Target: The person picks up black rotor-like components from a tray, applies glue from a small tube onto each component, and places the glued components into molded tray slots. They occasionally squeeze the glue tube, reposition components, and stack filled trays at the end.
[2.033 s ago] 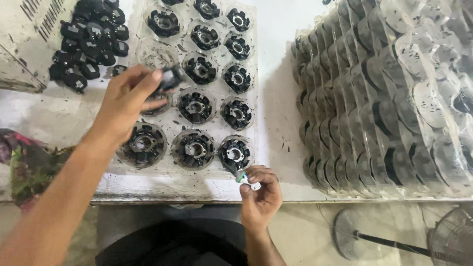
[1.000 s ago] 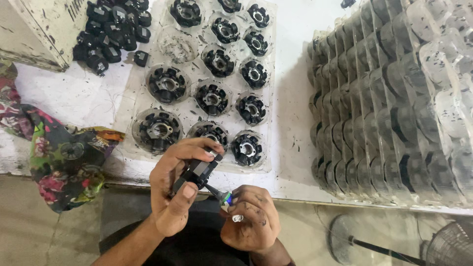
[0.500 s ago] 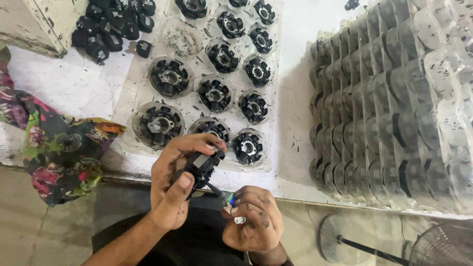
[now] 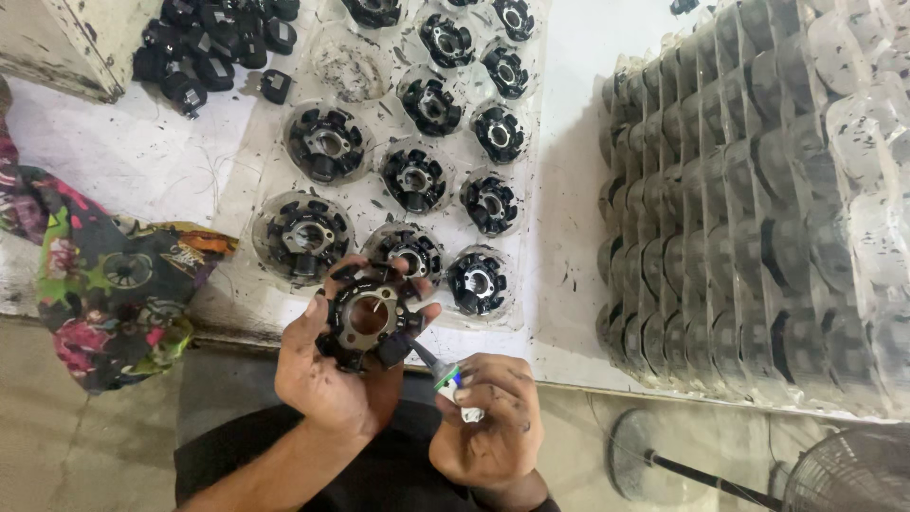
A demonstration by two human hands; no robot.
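A person is working over a white, smudged surface [image 4: 142, 152], seen from above. The left hand [image 4: 327, 370] is gripping a round black metal ring with coil blocks around a central hole [image 4: 370, 318], holding it just in front of the clear plastic tray of moulded round cups [image 4: 559, 171], off the surface and near the person's body. The right hand [image 4: 488, 427] is closed around a small tube with a green collar and thin dark nozzle [image 4: 438, 373], whose tip is touching the ring's lower right edge. The step in hand appears to be dabbing adhesive or sealant onto one coil block; the next move likely calls for turning the ring to bring another block to the nozzle. Compared with half a second earlier, the ring is now turned face up toward the camera. Behind the tray are lying loose black plastic caps [image 4: 204, 47]; to its right, stacked clear trays [image 4: 758, 209] are standing.
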